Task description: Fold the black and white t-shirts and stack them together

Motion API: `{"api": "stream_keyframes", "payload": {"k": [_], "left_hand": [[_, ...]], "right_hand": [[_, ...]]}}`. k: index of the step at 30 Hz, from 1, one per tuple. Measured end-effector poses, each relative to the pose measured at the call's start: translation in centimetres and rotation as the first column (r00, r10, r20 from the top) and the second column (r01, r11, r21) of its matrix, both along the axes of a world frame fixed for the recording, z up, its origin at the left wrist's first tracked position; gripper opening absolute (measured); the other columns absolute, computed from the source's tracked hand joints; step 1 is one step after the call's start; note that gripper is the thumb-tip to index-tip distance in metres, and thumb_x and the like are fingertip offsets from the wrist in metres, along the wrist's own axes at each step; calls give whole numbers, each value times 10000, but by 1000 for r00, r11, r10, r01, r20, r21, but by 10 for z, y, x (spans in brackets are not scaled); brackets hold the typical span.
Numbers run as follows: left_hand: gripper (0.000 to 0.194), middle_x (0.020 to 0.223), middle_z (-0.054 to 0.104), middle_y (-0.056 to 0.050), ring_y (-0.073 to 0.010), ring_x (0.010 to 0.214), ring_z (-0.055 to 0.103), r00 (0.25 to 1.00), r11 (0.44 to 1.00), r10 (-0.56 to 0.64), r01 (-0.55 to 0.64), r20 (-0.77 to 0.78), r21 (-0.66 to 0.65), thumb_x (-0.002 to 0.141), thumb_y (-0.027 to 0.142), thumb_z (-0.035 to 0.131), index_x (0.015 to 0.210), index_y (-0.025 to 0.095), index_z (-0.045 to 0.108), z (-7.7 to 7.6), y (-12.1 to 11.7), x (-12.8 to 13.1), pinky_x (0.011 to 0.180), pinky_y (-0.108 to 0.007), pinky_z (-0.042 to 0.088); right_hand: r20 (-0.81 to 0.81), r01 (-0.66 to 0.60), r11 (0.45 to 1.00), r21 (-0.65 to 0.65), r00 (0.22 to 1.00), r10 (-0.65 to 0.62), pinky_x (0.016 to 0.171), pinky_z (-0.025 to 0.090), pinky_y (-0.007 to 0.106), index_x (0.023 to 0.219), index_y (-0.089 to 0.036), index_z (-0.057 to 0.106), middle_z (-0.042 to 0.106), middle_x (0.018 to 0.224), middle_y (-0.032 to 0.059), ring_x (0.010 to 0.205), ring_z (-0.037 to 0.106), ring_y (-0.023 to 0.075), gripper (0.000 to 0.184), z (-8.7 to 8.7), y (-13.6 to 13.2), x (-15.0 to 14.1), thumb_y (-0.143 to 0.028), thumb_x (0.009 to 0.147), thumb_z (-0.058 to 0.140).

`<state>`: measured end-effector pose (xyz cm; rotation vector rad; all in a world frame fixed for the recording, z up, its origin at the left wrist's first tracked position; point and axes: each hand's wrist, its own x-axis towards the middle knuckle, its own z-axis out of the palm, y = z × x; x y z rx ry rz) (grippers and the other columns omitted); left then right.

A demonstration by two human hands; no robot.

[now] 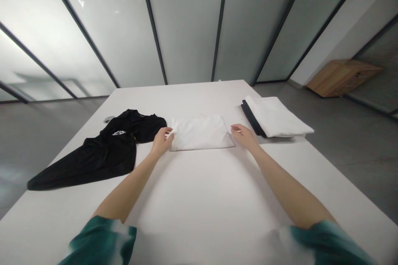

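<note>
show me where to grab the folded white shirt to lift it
Probably by its two short ends, coming in from the sides, where the left hand and right hand sit. The white shirt lies flat as a long rectangle, so holding both ends should keep it level. The rumpled left end looks easiest to pinch.

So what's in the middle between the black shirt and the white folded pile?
The head view shows a folded white garment between the black shirt and the white pile, with the left hand and right hand at its ends.
</note>
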<state>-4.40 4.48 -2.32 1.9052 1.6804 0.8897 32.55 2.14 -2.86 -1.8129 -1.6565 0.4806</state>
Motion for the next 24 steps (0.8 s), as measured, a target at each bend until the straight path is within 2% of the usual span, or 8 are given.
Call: {"api": "stream_keyframes", "payload": {"k": [3,5,7,11,15,20,24], "left_hand": [[421,1330,604,-120,-268,1253,533,937,986,-159,165,-312,-7,865,346,545,1254,198,607,10,4,38,1085,-400,390],[561,1489,475,-133,-311,1396,391,867,979,-200,197,-457,-54,877,443,561,1380,195,527,7,3,59,1150,-430,297],[669,1575,351,-136,-340,1467,264,819,979,-204,188,-536,-86,888,530,536,1460,195,446,-2,1,69,1182,-454,219],[685,1606,288,-119,-314,1494,206,791,974,-221,210,-571,-87,925,568,445,1508,213,388,-19,1,60,1207,-440,141],[657,1601,309,-88,-274,1492,225,790,976,-213,205,-575,-79,931,559,424,1506,242,390,-21,2,46,1213,-412,126],[644,1588,336,-102,-277,1483,250,811,977,-205,202,-548,-67,922,543,456,1483,230,427,-17,-1,49,1210,-414,140],[624,1589,338,-94,-277,1480,256,808,980,-198,180,-555,-86,926,555,446,1469,247,451,-18,1,51,1203,-406,153]], "right_hand": [[206,-142,988,54,970,128,1033,410,383,1204,-174,650,646,1266,125,1196,559,248,373,7,18,-31,-283,892,475],[348,-223,974,33,916,198,1116,318,420,1302,-179,602,540,1422,137,1341,441,279,436,3,22,-53,-349,918,485],[443,-245,968,-50,863,241,1154,241,470,1392,-207,533,421,1531,129,1427,327,311,511,-7,20,-67,-431,936,479],[487,-210,964,-164,832,264,1161,208,506,1483,-235,419,328,1587,123,1462,265,323,589,-22,13,-69,-517,966,400],[471,-194,967,-167,845,251,1152,242,490,1478,-216,421,347,1577,127,1456,284,307,590,-23,10,-61,-505,964,408],[475,-178,977,-121,854,214,1140,265,455,1414,-209,502,425,1532,118,1419,346,298,547,-22,10,-59,-479,940,467],[460,-188,982,-12,871,172,1123,284,412,1308,-171,598,518,1445,130,1349,415,287,456,-23,10,-55,-379,913,505]]}}
